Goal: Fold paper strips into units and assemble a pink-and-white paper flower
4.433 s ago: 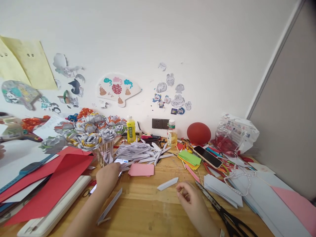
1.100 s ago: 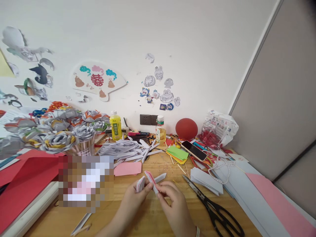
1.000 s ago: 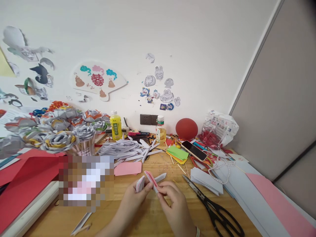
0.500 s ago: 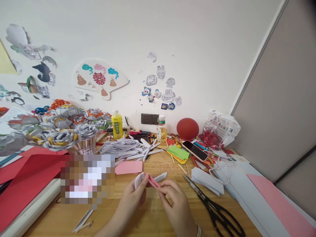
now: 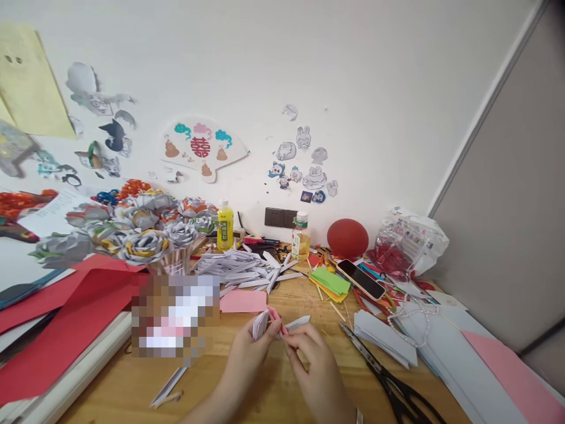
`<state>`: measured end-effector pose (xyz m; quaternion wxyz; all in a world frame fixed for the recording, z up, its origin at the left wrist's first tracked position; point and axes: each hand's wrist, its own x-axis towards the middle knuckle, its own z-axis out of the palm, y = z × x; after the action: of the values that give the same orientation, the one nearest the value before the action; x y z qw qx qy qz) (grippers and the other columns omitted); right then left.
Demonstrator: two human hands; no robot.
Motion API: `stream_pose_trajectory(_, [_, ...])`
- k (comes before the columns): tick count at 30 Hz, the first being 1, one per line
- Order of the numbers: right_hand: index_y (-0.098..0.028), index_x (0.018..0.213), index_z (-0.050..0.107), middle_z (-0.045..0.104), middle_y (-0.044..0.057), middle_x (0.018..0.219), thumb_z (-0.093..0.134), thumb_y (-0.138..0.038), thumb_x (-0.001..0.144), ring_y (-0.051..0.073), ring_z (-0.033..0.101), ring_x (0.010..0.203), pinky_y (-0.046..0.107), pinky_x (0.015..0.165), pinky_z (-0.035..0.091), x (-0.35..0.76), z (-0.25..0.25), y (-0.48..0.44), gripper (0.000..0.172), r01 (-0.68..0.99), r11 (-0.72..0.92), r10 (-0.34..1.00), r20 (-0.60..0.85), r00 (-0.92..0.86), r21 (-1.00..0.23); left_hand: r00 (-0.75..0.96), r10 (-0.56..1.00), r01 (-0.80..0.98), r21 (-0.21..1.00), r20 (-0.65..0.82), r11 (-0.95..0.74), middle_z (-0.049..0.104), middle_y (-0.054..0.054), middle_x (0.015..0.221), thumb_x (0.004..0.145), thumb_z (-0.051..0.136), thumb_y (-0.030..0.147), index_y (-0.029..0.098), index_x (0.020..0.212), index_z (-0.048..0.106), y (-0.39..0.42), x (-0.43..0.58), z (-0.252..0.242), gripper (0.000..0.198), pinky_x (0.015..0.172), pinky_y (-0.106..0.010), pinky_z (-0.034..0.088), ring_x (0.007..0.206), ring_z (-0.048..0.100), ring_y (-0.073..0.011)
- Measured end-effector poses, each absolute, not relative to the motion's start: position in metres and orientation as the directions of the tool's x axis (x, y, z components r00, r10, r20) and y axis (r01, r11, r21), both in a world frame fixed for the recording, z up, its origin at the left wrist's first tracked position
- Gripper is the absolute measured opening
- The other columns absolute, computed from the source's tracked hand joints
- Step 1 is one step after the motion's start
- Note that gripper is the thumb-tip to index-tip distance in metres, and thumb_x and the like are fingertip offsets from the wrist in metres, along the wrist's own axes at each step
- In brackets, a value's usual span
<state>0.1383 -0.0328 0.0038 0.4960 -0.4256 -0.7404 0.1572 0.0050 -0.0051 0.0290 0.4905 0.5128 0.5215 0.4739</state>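
Observation:
My left hand (image 5: 252, 346) is closed around a small bundle of folded white and pink paper (image 5: 260, 325). From it a folded pink paper strip (image 5: 277, 321) runs toward the right, and the fingertips of my right hand (image 5: 309, 359) pinch its lower end. A folded white paper strip (image 5: 298, 322) lies just beyond the right fingers. Behind my hands is a flat pink paper sheet (image 5: 242, 301). Black-handled scissors (image 5: 375, 368) lie on the wooden table to the right of my right hand.
Several folded white strips (image 5: 233, 268) are heaped behind, near a yellow bottle (image 5: 225, 227) and a clear bottle (image 5: 301, 237). Paper flowers (image 5: 145, 244) and red paper (image 5: 83, 312) occupy the left. A phone (image 5: 361, 279), white paper stack (image 5: 384, 337) and beads (image 5: 426, 327) sit right.
The view has swung slightly left, so everything appears shifted right. The pink strip now stands more steeply between my hands, and both hands keep their hold on the paper.

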Motion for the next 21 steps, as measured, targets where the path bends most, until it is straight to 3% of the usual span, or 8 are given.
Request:
stream_pose_trajectory(7, [-0.018,0.079,0.06,0.06,0.005,0.08,0.044,-0.009,0.083,0.018,0.056,0.08,0.028,0.072,0.044,0.127,0.028,0.015,0.018,0.601,0.57,0.764,0.63,-0.138,-0.56,-0.173,0.978,-0.01,0.993,-0.119,0.119,0.032,0.01,0.028,0.058,0.058,0.063,0.022,0.049,0.035,0.02,-0.01,0.014,0.047,0.035,-0.02,0.021,0.03,0.029,-0.0076])
stream_pose_trajectory(10, [-0.017,0.093,0.06,0.062,0.007,0.093,0.043,-0.009,0.083,0.019,0.055,0.091,0.031,0.081,0.043,0.115,0.035,0.057,0.02,0.709,0.499,0.813,0.553,-0.183,-0.499,-0.207,0.966,-0.064,0.988,-0.153,0.143,0.031,0.01,0.025,0.057,0.06,0.061,0.022,0.051,0.038,0.025,-0.011,0.007,0.045,0.033,-0.019,0.018,0.028,0.026,-0.0071])
stream_pose_trajectory(15, [-0.017,0.102,0.063,0.064,0.006,0.106,0.055,-0.009,0.077,0.02,0.054,0.101,0.03,0.091,0.039,0.083,0.027,0.12,0.028,0.734,0.551,0.811,0.461,-0.359,-0.397,-0.257,0.954,-0.048,0.988,-0.154,0.147,0.032,0.01,0.027,0.059,0.059,0.057,0.021,0.054,0.042,0.027,-0.012,0.006,0.04,0.032,-0.019,0.019,0.027,0.028,-0.0075])
stream_pose_trajectory(21, [-0.019,0.09,0.068,0.065,0.008,0.098,0.058,-0.012,0.075,0.024,0.053,0.1,0.033,0.084,0.04,0.056,0.011,0.152,0.019,0.756,0.595,0.796,0.334,-0.505,-0.274,-0.343,0.921,-0.043,0.982,-0.186,0.182,0.03,0.011,0.029,0.06,0.057,0.056,0.022,0.054,0.04,0.035,-0.015,0.003,0.039,0.03,-0.019,0.02,0.025,0.028,-0.0071])
